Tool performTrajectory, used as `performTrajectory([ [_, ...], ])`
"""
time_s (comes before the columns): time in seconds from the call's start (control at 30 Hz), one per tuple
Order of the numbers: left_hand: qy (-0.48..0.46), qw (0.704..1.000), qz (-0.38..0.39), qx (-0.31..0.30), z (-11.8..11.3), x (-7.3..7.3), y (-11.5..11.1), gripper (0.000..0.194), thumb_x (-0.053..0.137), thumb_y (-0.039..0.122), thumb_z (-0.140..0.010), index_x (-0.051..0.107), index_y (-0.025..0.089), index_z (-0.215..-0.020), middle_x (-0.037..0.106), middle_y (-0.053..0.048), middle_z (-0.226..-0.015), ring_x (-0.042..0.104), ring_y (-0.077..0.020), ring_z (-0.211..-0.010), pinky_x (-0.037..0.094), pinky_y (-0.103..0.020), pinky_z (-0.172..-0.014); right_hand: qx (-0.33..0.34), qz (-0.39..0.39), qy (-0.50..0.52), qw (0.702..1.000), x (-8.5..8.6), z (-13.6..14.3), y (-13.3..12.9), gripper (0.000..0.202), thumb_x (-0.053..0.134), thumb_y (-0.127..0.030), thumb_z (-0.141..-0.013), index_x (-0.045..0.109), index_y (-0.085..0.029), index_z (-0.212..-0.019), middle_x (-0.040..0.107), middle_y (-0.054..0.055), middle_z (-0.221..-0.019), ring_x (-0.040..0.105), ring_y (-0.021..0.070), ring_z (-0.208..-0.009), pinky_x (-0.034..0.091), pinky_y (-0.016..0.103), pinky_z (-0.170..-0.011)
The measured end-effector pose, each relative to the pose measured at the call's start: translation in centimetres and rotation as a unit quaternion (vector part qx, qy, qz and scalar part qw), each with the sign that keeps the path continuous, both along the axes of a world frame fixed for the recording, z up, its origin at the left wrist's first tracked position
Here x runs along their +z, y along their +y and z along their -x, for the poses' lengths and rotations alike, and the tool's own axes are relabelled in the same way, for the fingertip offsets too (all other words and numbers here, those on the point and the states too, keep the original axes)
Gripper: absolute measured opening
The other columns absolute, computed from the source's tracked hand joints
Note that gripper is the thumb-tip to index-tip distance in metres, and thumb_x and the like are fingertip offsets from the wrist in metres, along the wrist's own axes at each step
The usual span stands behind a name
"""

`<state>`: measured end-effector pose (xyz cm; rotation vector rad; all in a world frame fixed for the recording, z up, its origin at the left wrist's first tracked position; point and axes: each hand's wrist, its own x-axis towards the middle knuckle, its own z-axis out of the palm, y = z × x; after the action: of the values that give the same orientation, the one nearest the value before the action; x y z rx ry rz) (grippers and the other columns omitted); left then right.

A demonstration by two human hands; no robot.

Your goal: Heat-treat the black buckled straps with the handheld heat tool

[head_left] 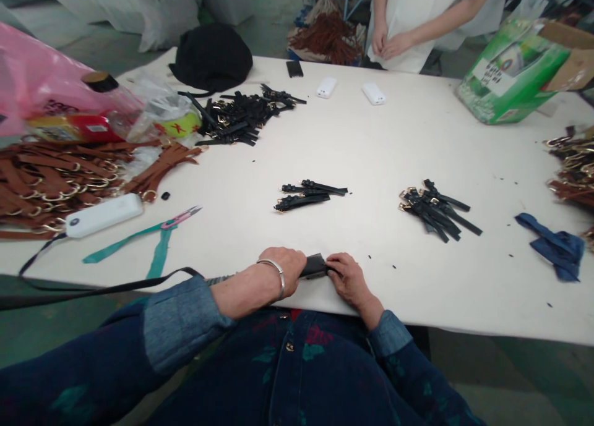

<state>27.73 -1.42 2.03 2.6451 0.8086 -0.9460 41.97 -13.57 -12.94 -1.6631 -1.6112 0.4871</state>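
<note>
Near the table's front edge, my left hand (285, 270) is wrapped round a flat black piece (314, 266) that sticks out to the right. My right hand (348, 279) meets the free end of that piece, its fingers pressed together on something dark and small. Beyond my hands lies a small group of black buckled straps (313, 194). A larger bunch of black straps (439, 209) rests to the right. Teal-ribboned scissors (179, 219) lie to the left of my hands.
Brown straps (60, 178) and a white device (104, 216) lie left. Black straps (245, 117) and a black hat (213, 58) are behind. Blue cloth (557, 247) and a green box (515, 73) are right. A person (422, 18) stands across the table.
</note>
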Motion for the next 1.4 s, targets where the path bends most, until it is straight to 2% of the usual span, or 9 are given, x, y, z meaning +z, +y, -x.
performTrajectory([
  [0.23,-0.007,1.000,-0.019,-0.015,1.9,-0.2,0.5,0.029,0.047,0.028,-0.067,0.056,0.014,-0.091,0.065,-0.014,-0.087,0.061,-0.0289,-0.081,0.049,-0.042,-0.067,0.004,0.005,0.002,1.000,-0.1,0.0,0.0,0.024,0.050,-0.015,-0.076,0.060,-0.021,-0.097,0.056,0.006,-0.097,0.048,0.0188,-0.093,0.040,0.036,-0.082],
  [0.47,-0.001,1.000,-0.006,-0.015,-0.6,0.3,-0.4,0.026,0.049,0.020,-0.067,0.058,0.012,-0.090,0.066,-0.017,-0.086,0.062,-0.0302,-0.080,0.049,-0.042,-0.065,-0.002,0.008,-0.002,1.000,0.0,0.0,0.0,0.022,0.050,-0.015,-0.076,0.060,-0.021,-0.096,0.056,0.006,-0.098,0.048,0.0190,-0.093,0.040,0.036,-0.083],
  [0.7,0.000,1.000,-0.003,-0.030,1.4,0.4,0.0,0.027,0.050,0.025,-0.066,0.058,0.014,-0.089,0.066,-0.015,-0.083,0.062,-0.0304,-0.079,0.049,-0.043,-0.066,-0.001,0.004,0.000,1.000,0.0,0.1,0.1,0.022,0.050,-0.015,-0.076,0.060,-0.021,-0.095,0.057,0.006,-0.097,0.048,0.0185,-0.092,0.041,0.036,-0.082],
  [0.93,-0.007,1.000,0.008,-0.019,0.2,-0.4,-0.9,0.026,0.048,0.025,-0.068,0.057,0.013,-0.090,0.065,-0.016,-0.086,0.061,-0.0291,-0.081,0.048,-0.041,-0.067,-0.005,0.002,-0.003,1.000,-0.1,0.0,0.1,0.024,0.050,-0.014,-0.076,0.059,-0.021,-0.097,0.056,0.006,-0.098,0.048,0.0181,-0.094,0.041,0.035,-0.083],
  [1.07,-0.023,1.000,-0.001,-0.006,2.0,-0.5,-0.4,0.028,0.047,0.029,-0.069,0.054,0.015,-0.092,0.065,-0.014,-0.087,0.061,-0.0281,-0.081,0.047,-0.042,-0.068,0.001,0.004,-0.006,1.000,0.0,0.1,0.1,0.023,0.050,-0.015,-0.076,0.059,-0.021,-0.097,0.056,0.006,-0.098,0.048,0.0179,-0.093,0.041,0.035,-0.083],
  [1.2,0.021,0.999,-0.019,0.016,4.2,0.0,0.2,0.028,0.045,0.032,-0.070,0.053,0.017,-0.092,0.064,-0.013,-0.086,0.060,-0.0274,-0.081,0.047,-0.041,-0.068,-0.001,0.010,-0.008,1.000,0.2,0.1,0.1,0.023,0.051,-0.015,-0.076,0.059,-0.021,-0.097,0.056,0.005,-0.098,0.048,0.0177,-0.094,0.040,0.034,-0.084],
  [1.4,-0.001,1.000,-0.021,0.005,4.6,-0.1,0.0,0.026,0.044,0.030,-0.070,0.053,0.017,-0.090,0.065,-0.013,-0.084,0.061,-0.0266,-0.078,0.047,-0.039,-0.065,0.000,0.012,-0.009,1.000,0.2,0.1,0.0,0.023,0.051,-0.016,-0.076,0.059,-0.021,-0.097,0.056,0.006,-0.098,0.048,0.0183,-0.094,0.040,0.035,-0.083],
])
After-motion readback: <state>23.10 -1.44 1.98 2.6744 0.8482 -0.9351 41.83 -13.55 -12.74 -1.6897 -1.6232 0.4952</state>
